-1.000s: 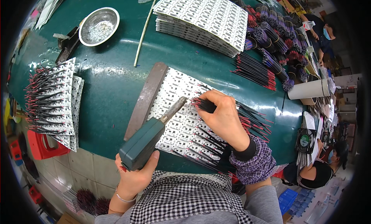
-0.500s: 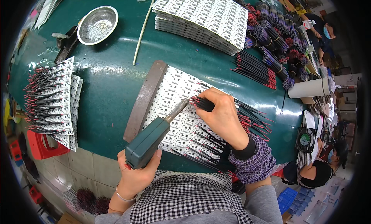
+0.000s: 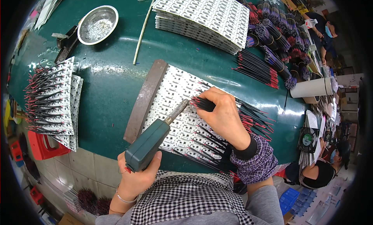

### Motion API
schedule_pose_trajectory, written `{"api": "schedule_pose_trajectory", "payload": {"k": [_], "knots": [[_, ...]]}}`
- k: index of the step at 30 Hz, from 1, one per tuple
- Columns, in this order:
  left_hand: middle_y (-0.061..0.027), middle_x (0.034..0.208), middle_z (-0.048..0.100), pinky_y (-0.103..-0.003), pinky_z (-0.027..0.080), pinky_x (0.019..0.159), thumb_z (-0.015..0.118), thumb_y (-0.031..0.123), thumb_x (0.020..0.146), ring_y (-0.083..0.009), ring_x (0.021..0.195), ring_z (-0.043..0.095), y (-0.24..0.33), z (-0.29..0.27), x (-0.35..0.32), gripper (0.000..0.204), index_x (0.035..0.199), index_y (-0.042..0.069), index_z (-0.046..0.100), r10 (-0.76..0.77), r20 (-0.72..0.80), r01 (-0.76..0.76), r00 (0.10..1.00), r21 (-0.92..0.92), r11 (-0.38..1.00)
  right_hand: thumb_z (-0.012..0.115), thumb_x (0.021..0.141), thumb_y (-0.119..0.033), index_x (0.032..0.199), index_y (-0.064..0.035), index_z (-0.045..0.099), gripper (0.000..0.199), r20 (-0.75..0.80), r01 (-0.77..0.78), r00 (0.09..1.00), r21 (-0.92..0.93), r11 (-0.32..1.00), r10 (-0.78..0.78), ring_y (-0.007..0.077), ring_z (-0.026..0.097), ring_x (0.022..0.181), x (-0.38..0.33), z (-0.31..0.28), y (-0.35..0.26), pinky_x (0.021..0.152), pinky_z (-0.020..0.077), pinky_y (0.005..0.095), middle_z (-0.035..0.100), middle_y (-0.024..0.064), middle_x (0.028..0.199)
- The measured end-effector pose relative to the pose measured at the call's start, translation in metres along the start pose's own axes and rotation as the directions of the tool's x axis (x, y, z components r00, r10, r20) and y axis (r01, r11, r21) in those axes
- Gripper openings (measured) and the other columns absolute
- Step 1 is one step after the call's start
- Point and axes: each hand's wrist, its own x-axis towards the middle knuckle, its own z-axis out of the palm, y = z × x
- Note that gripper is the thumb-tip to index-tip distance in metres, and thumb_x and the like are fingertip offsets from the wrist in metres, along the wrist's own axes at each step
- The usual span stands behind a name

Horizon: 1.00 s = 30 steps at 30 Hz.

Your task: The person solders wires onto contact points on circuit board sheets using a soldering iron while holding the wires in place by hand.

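Observation:
My left hand grips a dark green soldering iron whose metal tip touches a white panel of small circuit boards on the green table. My right hand pinches a bundle of red and black wires right at the iron's tip. More wires fan out across the panel's near edge, under my right wrist. A brown bar lies along the panel's left side.
A stack of white panels sits at the far side, with wired panels at the left. A metal bowl, a thin stick and bundles of wires lie around. A person sits at the right.
The soldering iron tip and my right hand with the wires have shifted slightly along the panel; the rest of the table is unchanged.

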Motion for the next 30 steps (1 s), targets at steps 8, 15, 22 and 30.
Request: {"api": "schedule_pose_trajectory", "payload": {"k": [8, 15, 22, 30], "knots": [[-0.0046, 0.078, 0.07, -0.025, 0.047, 0.052, 0.077, 0.0, 0.078, -0.0098, 0.058, 0.062, 0.007, -0.005, 0.005, 0.012, 0.086, -0.003, 0.069, 0.014, 0.03, -0.012, 0.999, -0.051, 0.999, 0.074, 0.071, -0.003, 0.092, 0.0051, 0.07, 0.023, -0.006, 0.007, 1.0, -0.001, 1.0, -0.007, 0.0374, 0.066, 0.081, 0.0, 0.001, 0.001, 0.073, 0.052, 0.0423, 0.067, 0.0184, 0.088], [-0.0055, 0.079, 0.069, -0.023, 0.048, 0.058, 0.075, -0.001, 0.078, -0.0074, 0.065, 0.062, 0.001, -0.002, 0.001, 0.018, 0.094, -0.005, 0.069, -0.015, 0.022, 0.018, 1.0, -0.128, 0.992, 0.073, 0.071, -0.004, 0.09, 0.0046, 0.07, 0.021, -0.006, -0.001, 1.0, 0.032, 0.999, 0.001, 0.0382, 0.065, 0.079, 0.001, 0.0, 0.003, 0.071, 0.051, 0.0425, 0.066, 0.0189, 0.086], [-0.0062, 0.08, 0.068, -0.023, 0.048, 0.058, 0.074, -0.001, 0.079, -0.0076, 0.068, 0.062, 0.011, -0.007, 0.005, 0.017, 0.094, -0.005, 0.068, -0.07, 0.071, 0.075, 0.995, -0.078, 0.994, 0.073, 0.071, -0.005, 0.088, 0.0057, 0.068, 0.02, 0.027, -0.005, 1.0, 0.034, 0.999, 0.004, 0.0389, 0.063, 0.077, 0.002, -0.001, 0.002, 0.069, 0.0494, 0.0435, 0.063, 0.019, 0.083], [-0.005, 0.076, 0.07, -0.025, 0.049, 0.056, 0.076, -0.001, 0.078, -0.0088, 0.061, 0.062, 0.004, -0.006, -0.005, 0.015, 0.091, -0.004, 0.07, -0.15, -0.025, 0.147, 0.988, -0.098, 0.984, 0.074, 0.075, -0.007, 0.09, 0.0049, 0.069, 0.021, 0.022, 0.018, 1.0, 0.021, 1.0, -0.019, 0.0395, 0.063, 0.08, 0.0, -0.002, 0.004, 0.071, 0.0487, 0.0443, 0.064, 0.019, 0.086]]}}
